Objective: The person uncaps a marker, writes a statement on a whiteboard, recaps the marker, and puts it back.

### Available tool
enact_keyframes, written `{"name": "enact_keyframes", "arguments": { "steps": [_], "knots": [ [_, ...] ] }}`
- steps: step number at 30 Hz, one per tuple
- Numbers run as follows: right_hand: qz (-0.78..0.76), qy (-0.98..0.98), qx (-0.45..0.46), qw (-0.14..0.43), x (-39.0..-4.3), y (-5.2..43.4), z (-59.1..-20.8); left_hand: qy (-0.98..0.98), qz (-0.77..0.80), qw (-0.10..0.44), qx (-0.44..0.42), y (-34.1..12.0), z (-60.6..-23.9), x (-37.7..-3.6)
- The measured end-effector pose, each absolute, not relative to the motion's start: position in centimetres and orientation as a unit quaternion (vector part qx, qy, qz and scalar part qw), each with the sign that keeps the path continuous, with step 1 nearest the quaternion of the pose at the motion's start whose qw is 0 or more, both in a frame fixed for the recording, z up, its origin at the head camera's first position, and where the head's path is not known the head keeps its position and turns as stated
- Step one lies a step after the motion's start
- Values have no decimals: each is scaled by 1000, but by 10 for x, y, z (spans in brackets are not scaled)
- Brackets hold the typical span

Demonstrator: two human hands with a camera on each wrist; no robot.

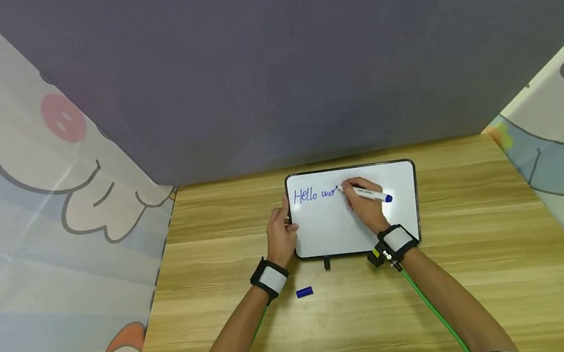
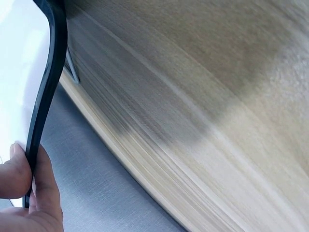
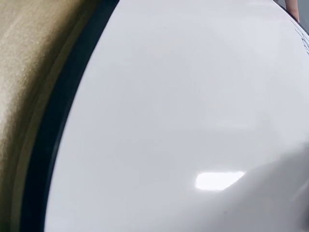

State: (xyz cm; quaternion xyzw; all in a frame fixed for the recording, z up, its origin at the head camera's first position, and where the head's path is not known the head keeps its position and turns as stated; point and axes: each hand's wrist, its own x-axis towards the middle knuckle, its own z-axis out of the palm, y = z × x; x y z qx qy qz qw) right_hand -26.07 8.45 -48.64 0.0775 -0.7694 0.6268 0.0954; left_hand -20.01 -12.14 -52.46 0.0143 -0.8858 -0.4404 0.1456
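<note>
A small whiteboard (image 1: 335, 227) with a black frame carries the blue handwriting "Hello wor" (image 1: 314, 194) along its upper left. My left hand (image 1: 280, 233) grips the board's left edge; in the left wrist view its thumb (image 2: 17, 174) lies on the white face and fingers bend round behind the frame (image 2: 42, 106). Between the fingers and thumb of my right hand (image 1: 368, 207) is a white marker (image 1: 367, 193) with a blue end, its tip on the board at the last letter. The right wrist view shows mostly bare board surface (image 3: 169, 96), not the marker.
A blue marker cap (image 1: 304, 292) lies on the wooden table (image 1: 218, 250) below the board. A small black piece (image 1: 326, 263) sticks out at the board's lower edge. Behind the table rises a grey panel (image 1: 277, 74), with cartoon-printed sheets (image 1: 26, 223) at both sides.
</note>
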Motion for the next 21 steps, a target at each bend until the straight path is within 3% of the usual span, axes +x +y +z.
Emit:
{"name": "enact_keyframes", "arguments": {
  "steps": [21],
  "knots": [
    [590, -800, 78, 76, -260, 83, -486, -886, -444, 134, 23, -121, -524, -201]
  ]
}}
